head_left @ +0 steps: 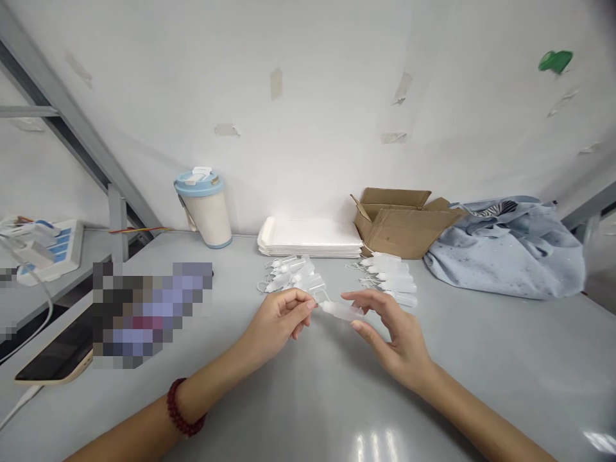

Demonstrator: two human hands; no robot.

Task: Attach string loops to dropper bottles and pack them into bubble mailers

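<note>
A small translucent squeeze bottle with a narrow white tip lies nearly level between my hands above the table. My left hand is closed in a pinch at its tip end, where a thin white strap loops up. My right hand curves around the bottle's base end with thumb and fingers apart; whether a fingertip touches it I cannot tell. Just beyond my left hand lies a loose pile of similar bottles. Past my right hand, several more bottles lie side by side in a row.
At the back stand a stack of white padded envelopes, an open cardboard box and a blue-lidded cup. A grey-blue cloth bag is at the right. On the left are a phone, a blurred-out patch and a power strip.
</note>
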